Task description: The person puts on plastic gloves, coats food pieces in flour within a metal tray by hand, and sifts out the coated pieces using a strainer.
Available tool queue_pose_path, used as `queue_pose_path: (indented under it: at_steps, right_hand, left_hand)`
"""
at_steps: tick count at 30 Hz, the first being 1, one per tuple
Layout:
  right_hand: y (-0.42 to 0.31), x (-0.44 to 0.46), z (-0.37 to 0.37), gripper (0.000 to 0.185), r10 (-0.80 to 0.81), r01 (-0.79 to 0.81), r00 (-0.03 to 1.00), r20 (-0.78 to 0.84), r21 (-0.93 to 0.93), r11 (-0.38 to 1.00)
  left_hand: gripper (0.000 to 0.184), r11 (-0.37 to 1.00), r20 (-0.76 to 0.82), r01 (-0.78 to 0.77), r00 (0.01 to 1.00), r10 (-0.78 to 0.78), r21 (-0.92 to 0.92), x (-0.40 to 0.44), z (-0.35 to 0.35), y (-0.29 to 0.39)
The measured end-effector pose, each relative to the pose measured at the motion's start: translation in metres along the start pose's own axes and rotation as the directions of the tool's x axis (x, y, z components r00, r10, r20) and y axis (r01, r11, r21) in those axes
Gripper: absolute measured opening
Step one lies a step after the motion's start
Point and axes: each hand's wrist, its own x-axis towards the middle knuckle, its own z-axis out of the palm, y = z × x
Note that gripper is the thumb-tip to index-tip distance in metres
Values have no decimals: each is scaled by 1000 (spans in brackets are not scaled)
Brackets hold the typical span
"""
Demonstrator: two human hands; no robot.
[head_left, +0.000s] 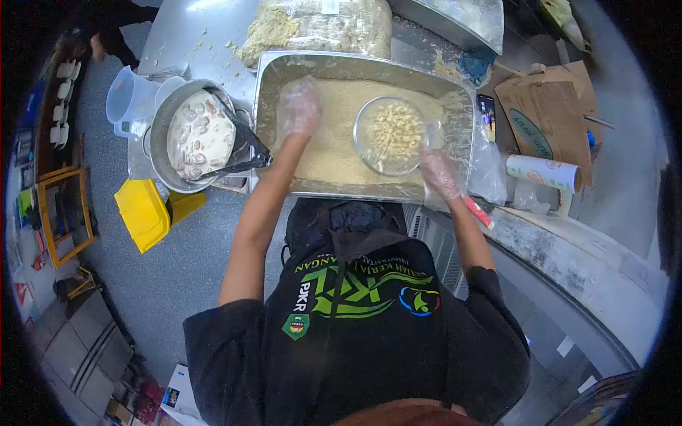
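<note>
Both hands wear clear plastic gloves. My right hand (440,174) is closed round the red handle (479,213) of a round sieve (390,135), which holds pale crumbs and is over a large metal tray (341,190) of pale flour-like powder (337,106). Over the tray's left part is my left hand (300,108), blurred, its fingers too smeared to read. To the left, a metal pot (160,160) holds pieces in white liquid (201,135), with a black plastic bag (249,145) over its right rim.
Beyond the tray lies a plastic-wrapped floury bundle (341,28). A clear jug (126,103) stands left of the pot, above a yellow bin (144,213). On the right are a phone (487,117), cardboard (547,117) and a roll (543,172). Another person's hand (96,47) shows at upper left.
</note>
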Motion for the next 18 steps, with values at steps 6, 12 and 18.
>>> queue_pose_path:
  at_steps: [6,12,18]
  right_hand:
    - [14,11,10,25,20,-20,1000,-9,-5,1000]
    - [28,11,28,19,-97,76,973,-211,-106,992]
    - [9,25,39,14,-211,219,944,-254,3,976]
  left_hand:
    - [32,999,195,38,980,-44,37,7,-15,-15]
    - [28,701,-112,-163,987,118,-694,-15,-105,19]
    - [35,632,-103,-79,995,-2,-771,-41,-162,46]
